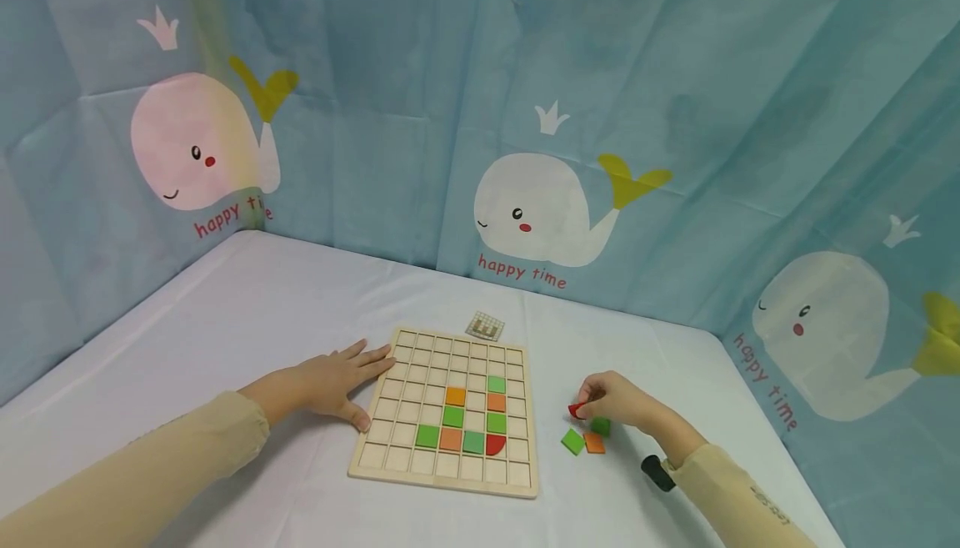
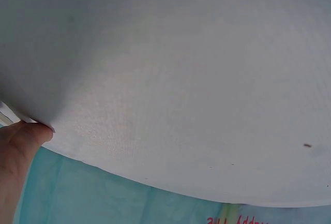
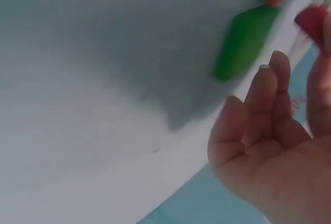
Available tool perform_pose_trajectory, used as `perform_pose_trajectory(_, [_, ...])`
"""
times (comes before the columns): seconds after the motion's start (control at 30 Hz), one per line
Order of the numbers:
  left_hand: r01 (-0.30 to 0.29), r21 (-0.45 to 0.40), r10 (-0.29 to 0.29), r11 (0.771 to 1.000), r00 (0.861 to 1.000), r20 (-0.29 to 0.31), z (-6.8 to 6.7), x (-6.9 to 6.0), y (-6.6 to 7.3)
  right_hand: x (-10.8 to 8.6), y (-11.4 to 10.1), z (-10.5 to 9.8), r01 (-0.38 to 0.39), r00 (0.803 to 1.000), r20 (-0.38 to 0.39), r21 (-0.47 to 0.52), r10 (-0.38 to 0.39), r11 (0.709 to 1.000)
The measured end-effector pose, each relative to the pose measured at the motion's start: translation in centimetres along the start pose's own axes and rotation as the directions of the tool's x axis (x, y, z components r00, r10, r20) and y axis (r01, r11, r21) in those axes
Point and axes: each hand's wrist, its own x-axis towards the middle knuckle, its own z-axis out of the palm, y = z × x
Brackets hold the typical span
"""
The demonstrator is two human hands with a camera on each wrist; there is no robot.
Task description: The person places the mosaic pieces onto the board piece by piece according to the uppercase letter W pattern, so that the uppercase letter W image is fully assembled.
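A wooden grid board [image 1: 408,475] lies on the white table with green, orange and salmon square tiles and one red quarter-round tile [image 1: 495,445] in its cells. My left hand [image 1: 333,381] rests at the board's left edge, fingers spread, fingertips touching the frame; only part of this hand [image 2: 20,151] shows in the left wrist view. To the right of the board my right hand [image 1: 618,400] pinches a red tile [image 3: 312,23] between thumb and fingertip, above the table. Beneath and in front of it lie a dark green tile [image 1: 601,426], a light green tile [image 1: 573,441] and an orange tile [image 1: 594,443].
Behind the board lies a small card [image 1: 485,326] printed with a grid pattern. A black band or object [image 1: 658,474] is at the right wrist. Blue curtains [image 1: 375,156] with whale prints stand around the table's back and sides.
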Motion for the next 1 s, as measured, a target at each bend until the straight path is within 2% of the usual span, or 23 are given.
perform_pose_trajectory(0.07, [-0.001, 0.000, 0.001, 1.000, 1.000, 0.000, 0.0, 0.0, 0.0, 0.0, -0.4, 0.0, -0.026, 0.999, -0.030, 0.017, 0.027, 1.000])
perform_pose_trajectory(0.17, [-0.004, 0.004, 0.004, 1.000, 1.000, -0.002, 0.0, 0.0, -0.1, 0.0, -1.0, 0.0, -0.026, 0.999, -0.036, 0.073, 0.029, 0.997])
perform_pose_trajectory(0.43, [-0.004, 0.015, 0.004, 1.000, 1.000, -0.007, 0.0, 0.0, -0.1, 0.2, -2.8, -0.1, 0.040, 0.999, 0.026, 0.247, -0.048, 0.968])
perform_pose_trajectory(0.77, [-0.019, 0.014, 0.020, 1.000, 1.000, -0.014, 0.1, 0.0, -0.2, 0.8, -4.4, 0.5, 0.017, 0.999, 0.039, 0.297, -0.030, 0.955])
perform_pose_trajectory(1.0, [-0.012, 0.012, 0.012, 1.000, 1.000, -0.005, 0.1, 0.0, -0.1, 1.3, -5.3, 0.8, 0.049, 0.996, 0.053, 0.314, -0.069, 0.948])
